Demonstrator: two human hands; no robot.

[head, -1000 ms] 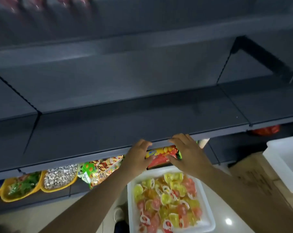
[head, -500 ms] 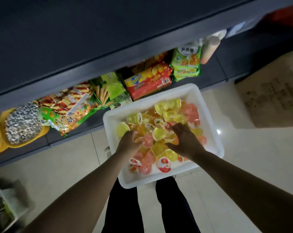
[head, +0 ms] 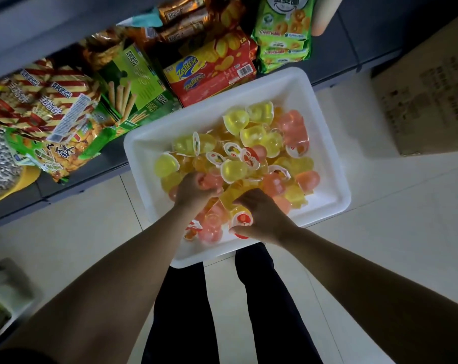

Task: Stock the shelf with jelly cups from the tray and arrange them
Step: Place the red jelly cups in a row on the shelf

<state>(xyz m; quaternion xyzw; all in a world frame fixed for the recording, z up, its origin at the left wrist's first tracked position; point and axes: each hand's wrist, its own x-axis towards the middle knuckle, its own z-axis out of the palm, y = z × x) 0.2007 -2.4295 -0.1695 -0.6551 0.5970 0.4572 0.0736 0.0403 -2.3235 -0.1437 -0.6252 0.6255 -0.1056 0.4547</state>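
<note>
While both hands are down in the white rectangular plastic tray point(head: 325, 143), the step in hand is gathering cups for the shelf. The left hand point(head: 193, 190) curls its fingers round a pink translucent jelly cup point(head: 209, 181). The right hand point(head: 259, 216) grips a cup with a red-printed foil lid point(head: 245, 219) at the near end of the tray. The remaining yellow, orange and pink jelly cups point(head: 248, 151) lie heaped in the tray, which is on the floor just beside the low dark shelf point(head: 367, 48) of snack packets point(head: 209, 69). Next, I think, both hands must lift without dropping cups and carry them up to a shelf that is outside this view.
</note>
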